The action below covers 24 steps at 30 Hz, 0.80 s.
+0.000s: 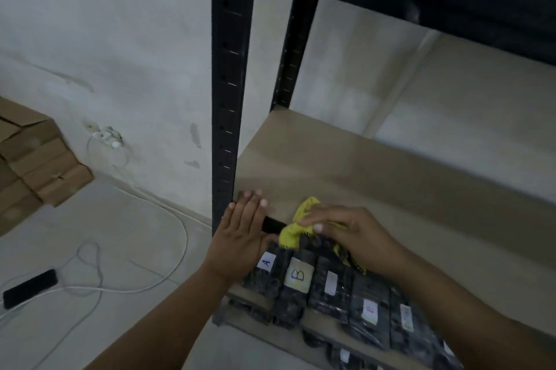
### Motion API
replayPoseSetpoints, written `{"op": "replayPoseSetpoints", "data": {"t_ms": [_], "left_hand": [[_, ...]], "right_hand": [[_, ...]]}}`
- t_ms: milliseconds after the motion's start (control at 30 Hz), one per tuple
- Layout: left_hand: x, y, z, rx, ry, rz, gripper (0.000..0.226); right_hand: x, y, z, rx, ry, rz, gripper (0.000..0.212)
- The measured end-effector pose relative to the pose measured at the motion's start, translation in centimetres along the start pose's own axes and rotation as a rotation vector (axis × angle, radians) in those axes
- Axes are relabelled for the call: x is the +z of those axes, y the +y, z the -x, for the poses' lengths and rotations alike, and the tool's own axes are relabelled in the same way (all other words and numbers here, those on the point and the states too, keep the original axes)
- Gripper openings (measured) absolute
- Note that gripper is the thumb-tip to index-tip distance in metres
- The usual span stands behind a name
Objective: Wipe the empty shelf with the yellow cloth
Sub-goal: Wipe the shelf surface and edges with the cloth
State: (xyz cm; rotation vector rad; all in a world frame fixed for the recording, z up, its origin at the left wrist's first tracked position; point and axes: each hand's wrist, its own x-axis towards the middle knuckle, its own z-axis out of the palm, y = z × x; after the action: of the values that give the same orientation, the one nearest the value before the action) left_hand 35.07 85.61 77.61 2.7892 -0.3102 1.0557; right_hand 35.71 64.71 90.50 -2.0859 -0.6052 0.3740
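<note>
The yellow cloth (296, 226) is held by the right hand (349, 232) at the front edge of the empty shelf (376, 171), near its left corner. The fingers of this hand are curled over the cloth, and a bunched part of the cloth hangs down in front of the edge, over the tops of the dark wrapped packages (331, 291) which are stored on the lower shelf. A second yellow end is seen below the wrist.

The left hand (240, 234) is laid flat, with the fingers straight and close together, on the front left corner of the same shelf, just beside the black metal post (230, 84). Nothing is held in it. The two hands are near each other but are not touching.

The packages are placed side by side, and white labels are fixed on them; the letters A and B can be read, the others are blurred.

On the floor at the left, a black phone (30, 288) is connected to a white cable (144, 285), which is led up to a wall socket (109, 136). Flat cardboard boxes (36, 156) are stacked against the wall.
</note>
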Motion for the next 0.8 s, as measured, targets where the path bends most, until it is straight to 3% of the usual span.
{"op": "replayPoseSetpoints", "data": {"t_ms": [133,233,333,433,500,667,800], "left_hand": [[-0.5,0.0,0.2,0.019,-0.025,0.070,0.063],[-1.1,-0.3,-0.1,0.064,-0.022,0.071,0.056],[-1.4,-1.1,-0.3,0.137,-0.002,0.049,0.052],[-1.3,-1.9,-0.5,0.207,0.000,0.010,0.052],[-1.2,-2.2,-0.3,0.235,-0.001,-0.009,0.053],[-1.2,-2.3,0.1,0.264,0.008,0.027,0.054],[-2.6,-1.6,0.1,0.220,-0.107,0.089,0.051]], "right_hand": [[-1.2,-2.0,1.7,0.098,-0.016,-0.039,0.026],[-3.2,-3.7,-2.2,0.091,0.215,-0.026,0.028],[-3.5,-2.6,-8.0,0.148,0.476,0.161,0.027],[-0.6,0.5,-10.7,0.320,0.359,0.554,0.041],[1.3,1.3,-9.9,0.271,0.382,0.677,0.042],[3.8,0.3,-1.6,0.138,0.469,0.667,0.034],[6.1,-2.1,4.8,0.039,0.576,0.548,0.035]]}}
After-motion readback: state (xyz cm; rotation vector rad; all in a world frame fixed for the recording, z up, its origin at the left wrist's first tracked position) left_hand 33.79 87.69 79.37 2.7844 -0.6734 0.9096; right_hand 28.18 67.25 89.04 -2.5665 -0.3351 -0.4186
